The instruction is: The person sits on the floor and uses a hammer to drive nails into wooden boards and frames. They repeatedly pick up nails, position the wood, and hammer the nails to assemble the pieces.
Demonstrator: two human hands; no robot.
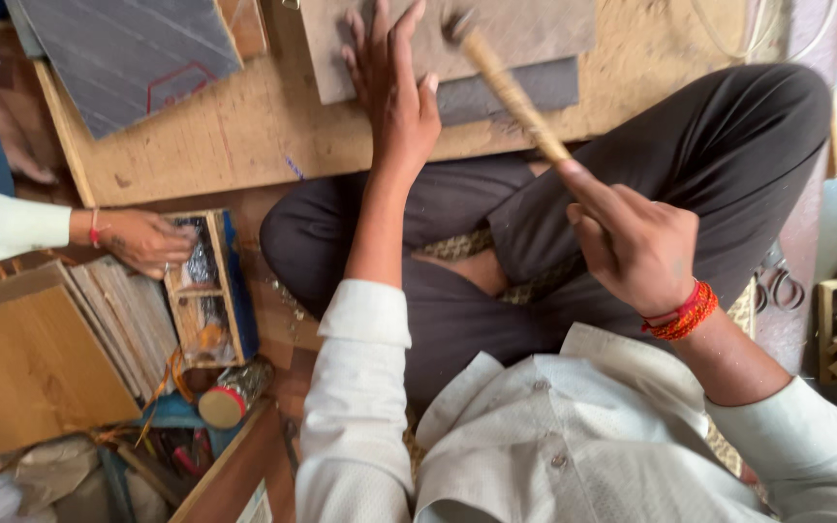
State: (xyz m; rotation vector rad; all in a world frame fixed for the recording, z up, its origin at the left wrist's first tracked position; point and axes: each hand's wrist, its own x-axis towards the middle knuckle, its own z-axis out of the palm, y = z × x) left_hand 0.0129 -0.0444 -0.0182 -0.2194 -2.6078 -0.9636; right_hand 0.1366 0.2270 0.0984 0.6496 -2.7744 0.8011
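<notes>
Your left hand (pixel 394 87) lies open, fingers spread flat on the grey-brown panel (pixel 496 34) at twelve o'clock. Your right hand (pixel 636 242), at three o'clock, is closed around a wooden-handled tool (pixel 511 92) whose blurred head reaches that panel on the plywood board (pixel 244 136).

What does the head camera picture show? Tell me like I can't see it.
A seated person's left hand presses flat on a grey-brown board atop a plywood sheet, while the right hand grips a wooden-handled tool. Another person's hand reaches into a small wooden box.
</notes>
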